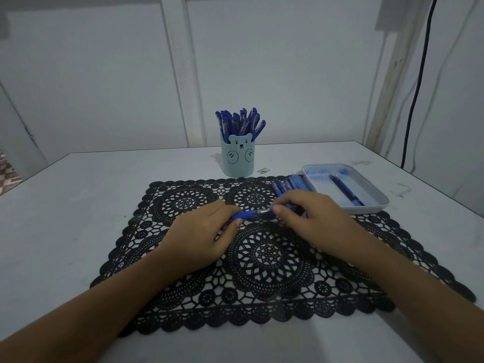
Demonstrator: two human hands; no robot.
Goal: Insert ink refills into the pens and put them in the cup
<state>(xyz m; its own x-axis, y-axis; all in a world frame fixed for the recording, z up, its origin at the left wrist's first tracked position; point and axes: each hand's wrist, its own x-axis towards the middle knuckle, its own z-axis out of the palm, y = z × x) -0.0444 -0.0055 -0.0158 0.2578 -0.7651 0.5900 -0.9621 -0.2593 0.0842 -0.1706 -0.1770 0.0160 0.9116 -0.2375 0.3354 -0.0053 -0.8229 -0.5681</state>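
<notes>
A blue pen [251, 215] lies level between both hands just above the black lace mat [262, 260]. My left hand [201, 237] pinches its blue grip end. My right hand [309, 218] grips the clear barrel end. A pale blue bear cup [237, 158] stands behind the mat, packed with several blue pens [241, 123]. More blue pens [290, 186] lie on the mat's far right corner, partly hidden by my right hand. A light tray [377, 195] to the right holds a couple of ink refills [345, 189].
The white table [78, 205] ends near the wall behind the cup. A small scrap [263, 170] lies right of the cup. A black cable [416, 82] hangs down the wall at the far right.
</notes>
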